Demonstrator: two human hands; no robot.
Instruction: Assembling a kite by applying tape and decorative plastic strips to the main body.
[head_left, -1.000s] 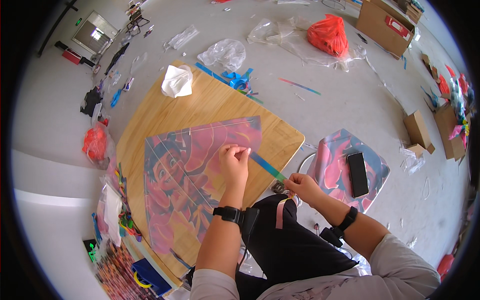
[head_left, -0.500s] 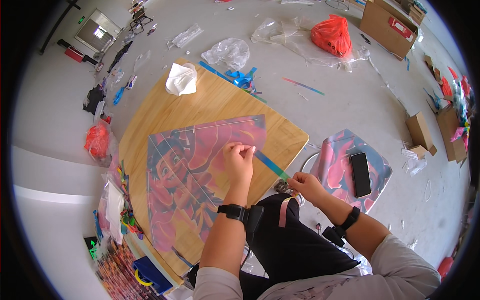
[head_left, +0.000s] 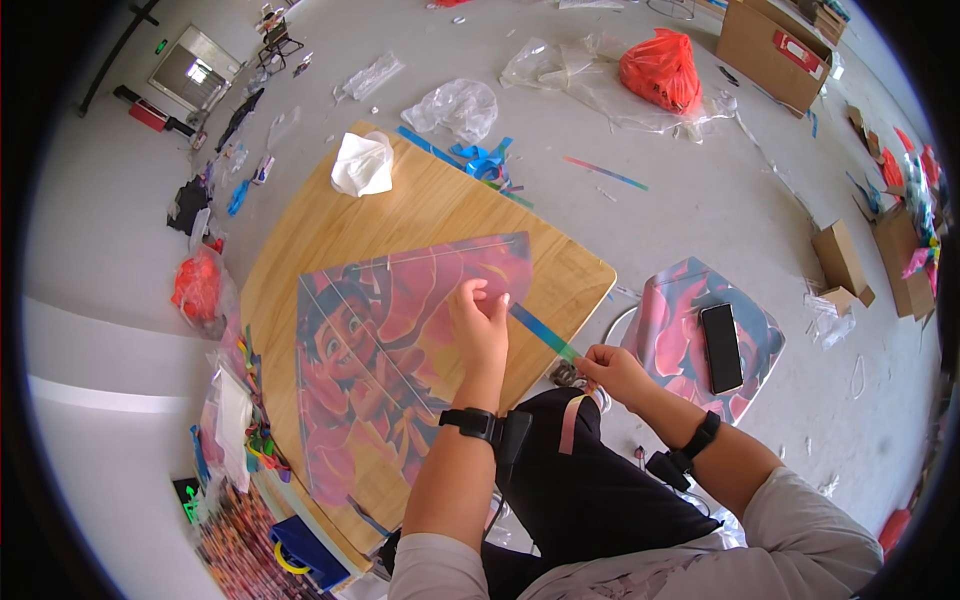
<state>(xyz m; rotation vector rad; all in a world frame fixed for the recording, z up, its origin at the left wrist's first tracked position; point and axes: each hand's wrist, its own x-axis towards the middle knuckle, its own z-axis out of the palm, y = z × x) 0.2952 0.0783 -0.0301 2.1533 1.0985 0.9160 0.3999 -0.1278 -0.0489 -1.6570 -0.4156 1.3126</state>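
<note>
A kite (head_left: 400,350) with a colourful cartoon print and thin rods lies on the wooden table (head_left: 560,260). Over its right part is my left hand (head_left: 481,325), fingers curled and the thumb slightly apart from the index finger. A blue-green ribbon (head_left: 543,331) runs straight from beside that thumb to my right hand (head_left: 612,372), which pinches it near the table's right edge. Whether the ribbon's upper end is fixed to the kite is hidden by the thumb. A pinkish ribbon length (head_left: 571,425) hangs below the right hand over my knee.
On the right, another printed sheet (head_left: 670,330) lies on a stool, with a black phone (head_left: 721,348) on top. Crumpled white paper (head_left: 362,164) sits at the table's far corner. Plastic wrap (head_left: 455,108), a red bag (head_left: 662,72) and cardboard boxes (head_left: 772,55) are on the floor.
The index finger and thumb of my left hand have parted from a pinch. My right hand keeps its grip on the ribbon in nearly the same place.
</note>
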